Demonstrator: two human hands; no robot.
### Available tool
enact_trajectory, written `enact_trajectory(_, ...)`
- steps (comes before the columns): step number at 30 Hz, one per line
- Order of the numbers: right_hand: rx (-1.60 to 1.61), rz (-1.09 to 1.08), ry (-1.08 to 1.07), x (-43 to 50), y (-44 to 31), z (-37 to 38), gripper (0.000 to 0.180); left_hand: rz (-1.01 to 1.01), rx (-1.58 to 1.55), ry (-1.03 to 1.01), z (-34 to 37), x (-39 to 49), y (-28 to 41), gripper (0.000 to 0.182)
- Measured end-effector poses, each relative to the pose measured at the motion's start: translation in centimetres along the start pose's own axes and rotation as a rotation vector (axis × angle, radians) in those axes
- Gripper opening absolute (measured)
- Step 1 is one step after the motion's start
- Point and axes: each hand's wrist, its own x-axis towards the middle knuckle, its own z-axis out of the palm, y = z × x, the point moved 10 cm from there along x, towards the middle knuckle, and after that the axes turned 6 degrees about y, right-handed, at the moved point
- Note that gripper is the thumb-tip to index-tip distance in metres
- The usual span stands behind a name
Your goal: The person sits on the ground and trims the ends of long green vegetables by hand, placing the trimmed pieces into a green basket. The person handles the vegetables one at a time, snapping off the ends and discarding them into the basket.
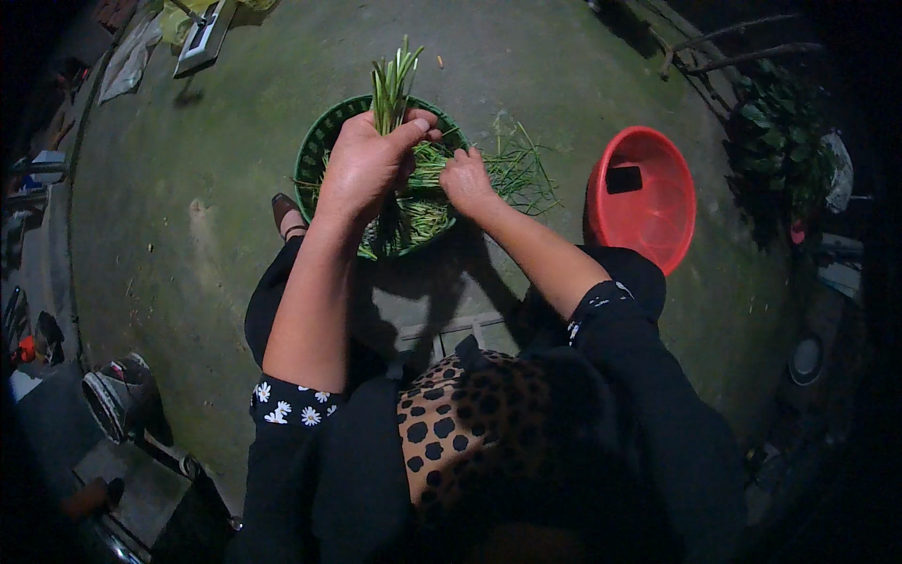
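Observation:
A bunch of green stalks [392,88] stands upright in my left hand [373,151], its cut-looking ends pointing away from me. Below it is a round green plastic basket [308,144], holding more thin green stalks [426,218]. My right hand [466,180] is at the basket's right side, its fingers curled against the stalks there; whether they grip any is hidden. Long thin greens [521,169] hang out over the basket's right rim beside that hand. The lower part of the held bunch is in shadow under my left hand.
To the right, a red plastic basin [643,218] rests tilted near my knee. Leafy greens [764,134] and branches [747,53] lie at the far right. A flat mop-like tool [204,39] is at the upper left. A bucket-like container [121,398] lies at the lower left.

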Motion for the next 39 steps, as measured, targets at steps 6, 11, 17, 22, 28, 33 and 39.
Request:
enact_trajectory(6, 0.001, 0.045, -0.019, 0.4, 1.0, -0.4, 0.010, 0.001, -0.001, 0.004, -0.4, 0.0, 0.4, 0.018)
enact_trajectory(11, 0.442, 0.171, 0.144, 1.1, 6.2, -7.2, 0.011, 0.008, 0.064, 0.021, -0.5, 0.3, 0.0, 0.021)
enact_trajectory(17, 1.380, 0.542, 0.242, -2.4, 13.3, -17.6, 0.018, 0.017, 0.163, -0.004, -0.2, 0.7, -0.3, 0.019)
enact_trajectory(22, 1.662, 0.534, 0.267, -3.8, 14.2, -19.2, 0.016, -0.135, 0.099, -0.206, 3.6, -0.5, -1.6, 0.016)
enact_trajectory(28, 1.635, 0.608, 0.250, -3.8, 14.6, -18.0, 0.016, -0.234, 0.048, -0.256, 5.3, -0.8, -2.1, 0.014)
enact_trajectory(33, 1.814, 0.696, 0.148, -3.9, 12.5, -16.3, 0.017, -0.196, 0.118, -0.254, 6.0, -0.8, -2.2, 0.012)
enact_trajectory(39, 1.691, 0.557, -0.031, -3.8, 10.3, -15.8, 0.018, -0.135, 0.198, -0.218, 6.1, -0.2, -2.3, 0.011)
